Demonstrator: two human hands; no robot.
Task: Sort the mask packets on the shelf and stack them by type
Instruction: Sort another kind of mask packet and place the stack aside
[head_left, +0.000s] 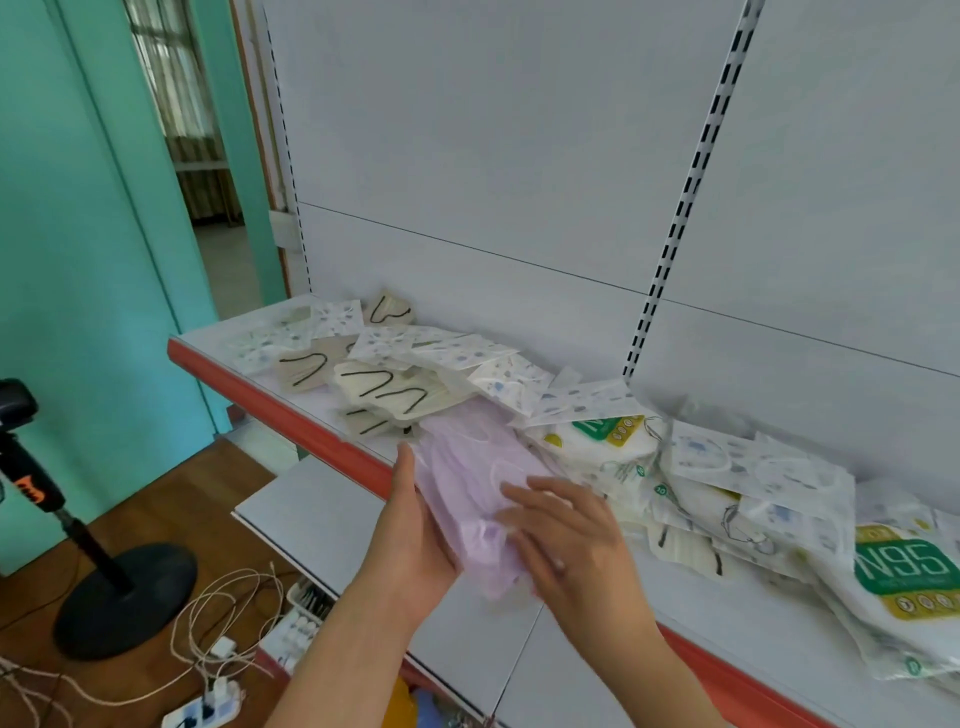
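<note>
Both hands' straight fingers (524, 496) sandwich soft, crinkly lilac packets (467, 488) above the shelf (291, 410).

The packets (467, 499) between the hands are light purple. Just right of the right hand (566, 540), packets (906, 577) are white with green and yellow. Past the left hand (415, 530), packets (387, 395) are cream with black loops.

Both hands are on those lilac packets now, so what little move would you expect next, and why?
Probably squaring the lilac packets into one tidy stack and setting it on a bare stretch of the shelf. The left hand supports them from below at the shelf's red edge, the right hand lies flat on top, and other types crowd behind.
</note>
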